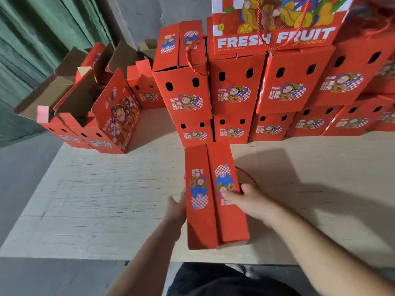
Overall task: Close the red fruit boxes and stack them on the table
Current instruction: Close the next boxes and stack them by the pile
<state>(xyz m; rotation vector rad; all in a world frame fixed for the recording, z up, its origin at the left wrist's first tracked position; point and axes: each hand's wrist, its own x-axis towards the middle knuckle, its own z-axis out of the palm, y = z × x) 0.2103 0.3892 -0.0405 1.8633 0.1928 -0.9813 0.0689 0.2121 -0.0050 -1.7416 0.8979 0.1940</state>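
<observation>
A closed red fruit box stands at the near middle of the table, its two top flaps meeting along the centre. My left hand presses flat against its left side. My right hand grips its right side, thumb on the right top flap. A red cord handle shows just behind that hand. Behind, closed boxes form a stack two to three high. Several open boxes with raised flaps stand at the back left.
The pale wooden table has its near edge right in front of me and its left edge beside grey floor. A green curtain hangs at the far left. A box with "FRESH FRUIT" lettering tops the stack.
</observation>
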